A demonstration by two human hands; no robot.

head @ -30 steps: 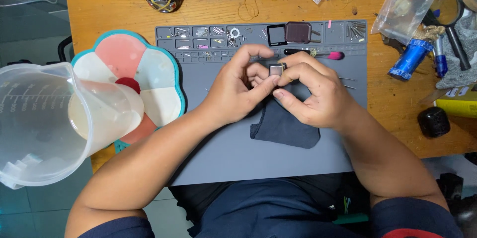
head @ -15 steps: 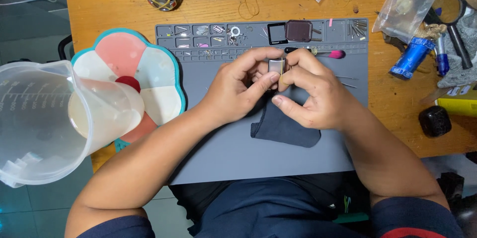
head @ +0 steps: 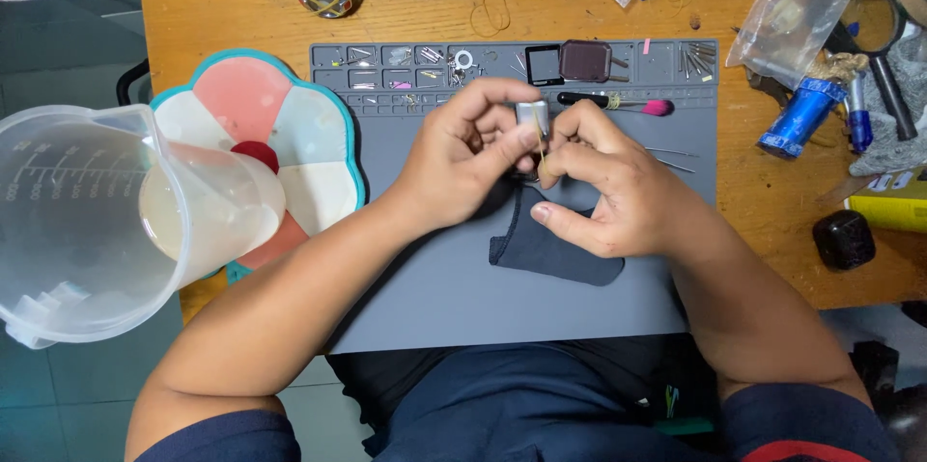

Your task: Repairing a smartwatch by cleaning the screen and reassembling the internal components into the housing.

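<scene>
Fingers of my left hand (head: 462,158) pinched the small silver watch case (head: 532,121) above the grey mat (head: 435,298); my right hand (head: 603,187) gripped its lower edge. I judged it light, rigid, slippery and fragile, best held by its sides.

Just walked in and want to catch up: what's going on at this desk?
A person sits at a wooden desk over a grey work mat. The left hand and right hand together pinch a small silvery rectangular part above a dark cloth. Small parts lie in the mat's tray slots; a clear measuring jug stands at the left.
</scene>
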